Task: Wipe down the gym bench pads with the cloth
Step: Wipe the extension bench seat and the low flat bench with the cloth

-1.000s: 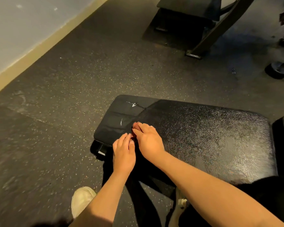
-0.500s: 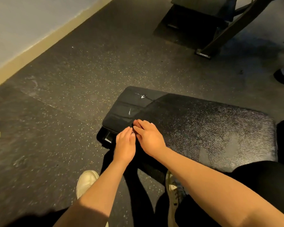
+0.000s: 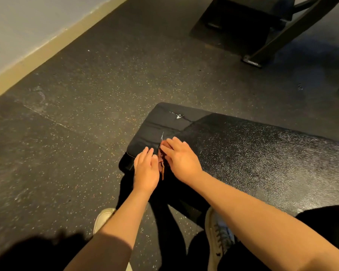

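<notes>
Two hands rest at the near corner of the black bench pad [image 3: 252,153]. The right hand [image 3: 181,163] lies flat, fingers straight, on a small red-brown cloth [image 3: 161,165]. The left hand [image 3: 146,171] is just beside it, fingers straight and close together. A white shoe [image 3: 218,231] stands below.

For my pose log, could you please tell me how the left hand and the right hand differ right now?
The left hand sits at the bench pad's near edge, the right hand further onto the pad. The left hand's fingers lie together; the right hand's are slightly spread, over a reddish-brown cloth. Both lie flat with straight fingers, side by side.
</notes>
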Available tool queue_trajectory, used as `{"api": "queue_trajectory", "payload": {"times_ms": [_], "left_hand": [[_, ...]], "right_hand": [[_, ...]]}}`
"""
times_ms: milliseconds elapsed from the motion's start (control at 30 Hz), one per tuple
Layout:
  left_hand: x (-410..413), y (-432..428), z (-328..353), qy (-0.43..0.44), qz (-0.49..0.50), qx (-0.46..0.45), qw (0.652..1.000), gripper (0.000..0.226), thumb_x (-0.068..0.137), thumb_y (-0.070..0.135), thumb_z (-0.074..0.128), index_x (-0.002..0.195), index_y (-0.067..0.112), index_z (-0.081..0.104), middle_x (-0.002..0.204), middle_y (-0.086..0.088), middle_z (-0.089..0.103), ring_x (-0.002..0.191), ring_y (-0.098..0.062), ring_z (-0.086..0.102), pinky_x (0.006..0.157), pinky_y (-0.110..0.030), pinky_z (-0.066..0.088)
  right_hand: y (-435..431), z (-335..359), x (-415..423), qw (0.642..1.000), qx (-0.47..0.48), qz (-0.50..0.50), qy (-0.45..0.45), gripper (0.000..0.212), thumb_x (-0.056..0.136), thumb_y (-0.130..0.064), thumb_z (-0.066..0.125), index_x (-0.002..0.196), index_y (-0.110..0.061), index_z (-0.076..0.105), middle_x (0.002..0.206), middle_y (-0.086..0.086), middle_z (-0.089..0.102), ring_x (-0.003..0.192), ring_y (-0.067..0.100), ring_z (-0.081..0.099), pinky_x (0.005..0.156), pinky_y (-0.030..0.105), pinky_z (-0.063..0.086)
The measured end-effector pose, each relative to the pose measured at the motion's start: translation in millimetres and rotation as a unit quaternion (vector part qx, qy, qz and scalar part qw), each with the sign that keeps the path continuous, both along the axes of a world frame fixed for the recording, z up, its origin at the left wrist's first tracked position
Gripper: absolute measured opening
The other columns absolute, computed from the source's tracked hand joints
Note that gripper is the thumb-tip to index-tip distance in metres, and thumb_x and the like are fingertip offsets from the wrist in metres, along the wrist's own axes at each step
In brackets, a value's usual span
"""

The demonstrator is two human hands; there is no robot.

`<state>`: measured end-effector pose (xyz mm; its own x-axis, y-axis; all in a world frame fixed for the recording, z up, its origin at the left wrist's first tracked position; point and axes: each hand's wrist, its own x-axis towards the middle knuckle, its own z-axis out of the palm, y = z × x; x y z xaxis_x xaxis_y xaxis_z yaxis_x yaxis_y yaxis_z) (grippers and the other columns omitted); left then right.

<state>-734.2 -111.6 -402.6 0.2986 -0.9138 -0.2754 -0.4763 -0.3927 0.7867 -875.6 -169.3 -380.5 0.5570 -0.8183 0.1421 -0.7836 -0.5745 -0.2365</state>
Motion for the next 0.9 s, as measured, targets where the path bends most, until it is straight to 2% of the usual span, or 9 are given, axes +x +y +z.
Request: {"api": "queue_trajectory", "payload": {"times_ms": [67, 167, 300, 400, 567, 633, 700, 767, 900], "left_hand": [[3, -1, -1, 0.007, -0.005, 0.002, 1.000, 0.047, 0.109, 0.032, 0.030, 0.153, 0.019, 0.042, 0.163, 0.004, 0.028, 0.151, -0.011, 0.010, 0.122, -0.033, 0.011], [5, -1, -5, 0.007, 0.001, -0.006, 1.000, 0.046, 0.109, 0.032, 0.030, 0.151, 0.021, 0.045, 0.161, 0.006, 0.033, 0.148, -0.007, 0.012, 0.120, -0.029, 0.013], [9, -10, -11, -0.012, 0.024, -0.020, 0.999, 0.046, 0.109, 0.029, 0.032, 0.150, 0.017, 0.046, 0.157, 0.003, 0.040, 0.146, -0.011, 0.019, 0.116, -0.022, 0.013], [9, -16, -11, 0.014, 0.041, -0.010, 0.999, 0.047, 0.108, 0.032, 0.030, 0.151, 0.019, 0.045, 0.158, 0.008, 0.037, 0.147, -0.007, 0.014, 0.118, -0.024, 0.012], [9, -16, -12, 0.011, 0.043, -0.027, 0.999, 0.047, 0.108, 0.031, 0.030, 0.149, 0.017, 0.048, 0.156, 0.006, 0.043, 0.144, -0.010, 0.021, 0.123, -0.033, 0.017], [12, -17, -11, 0.022, 0.063, -0.038, 0.997, 0.046, 0.109, 0.030, 0.029, 0.147, 0.016, 0.051, 0.153, 0.004, 0.047, 0.144, -0.010, 0.026, 0.121, -0.028, 0.018], [13, -20, -9, 0.023, 0.075, -0.041, 0.996, 0.045, 0.109, 0.026, 0.028, 0.144, 0.014, 0.054, 0.150, 0.001, 0.051, 0.142, -0.010, 0.030, 0.119, -0.026, 0.018], [14, -21, -8, 0.022, 0.077, -0.034, 0.996, 0.046, 0.110, 0.028, 0.027, 0.144, 0.015, 0.054, 0.150, 0.001, 0.050, 0.142, -0.011, 0.030, 0.120, -0.027, 0.019], [14, -16, -15, 0.007, 0.057, -0.025, 0.998, 0.049, 0.108, 0.036, 0.025, 0.147, 0.020, 0.051, 0.153, 0.007, 0.047, 0.144, -0.010, 0.027, 0.112, -0.016, 0.014]], "right_hand": [[-20, 2, -5, 0.999, -0.010, -0.042, 0.024, 0.025, 0.092, -0.016, 0.049, 0.113, -0.014, 0.062, 0.118, 0.001, 0.054, 0.109, 0.026, 0.047, 0.081, 0.043, 0.042], [-27, 1, 6, 0.997, -0.005, -0.083, -0.004, 0.024, 0.092, -0.023, 0.048, 0.107, -0.012, 0.064, 0.118, 0.002, 0.055, 0.108, 0.026, 0.049, 0.083, 0.040, 0.041], [-6, -12, 27, 0.998, 0.018, -0.001, -0.052, 0.027, 0.094, -0.020, 0.049, 0.111, -0.011, 0.068, 0.126, 0.001, 0.058, 0.114, 0.023, 0.052, 0.091, 0.039, 0.042], [-24, -11, 18, 0.999, 0.000, 0.037, -0.020, 0.026, 0.091, -0.013, 0.050, 0.111, -0.014, 0.066, 0.118, -0.001, 0.056, 0.111, 0.024, 0.050, 0.085, 0.039, 0.045], [-60, -2, 17, 0.995, -0.009, -0.097, -0.032, 0.014, 0.083, -0.005, 0.052, 0.089, -0.014, 0.061, 0.099, -0.001, 0.053, 0.091, 0.024, 0.050, 0.074, 0.041, 0.045], [-47, -9, 29, 0.997, 0.006, -0.060, -0.048, 0.014, 0.086, -0.012, 0.052, 0.091, -0.014, 0.065, 0.105, -0.001, 0.058, 0.094, 0.024, 0.053, 0.078, 0.041, 0.047], [-28, -17, 38, 0.998, 0.025, -0.009, -0.063, 0.022, 0.089, -0.017, 0.056, 0.106, -0.015, 0.070, 0.117, 0.000, 0.061, 0.102, 0.024, 0.056, 0.083, 0.039, 0.048], [-17, -19, 39, 0.998, 0.026, 0.021, -0.053, 0.030, 0.094, -0.019, 0.053, 0.119, -0.016, 0.068, 0.120, 0.001, 0.060, 0.102, 0.024, 0.056, 0.082, 0.038, 0.047], [-40, -9, 21, 1.000, -0.006, 0.007, 0.004, 0.025, 0.089, -0.014, 0.046, 0.104, -0.016, 0.066, 0.108, -0.001, 0.057, 0.100, 0.024, 0.050, 0.076, 0.042, 0.044]]}}
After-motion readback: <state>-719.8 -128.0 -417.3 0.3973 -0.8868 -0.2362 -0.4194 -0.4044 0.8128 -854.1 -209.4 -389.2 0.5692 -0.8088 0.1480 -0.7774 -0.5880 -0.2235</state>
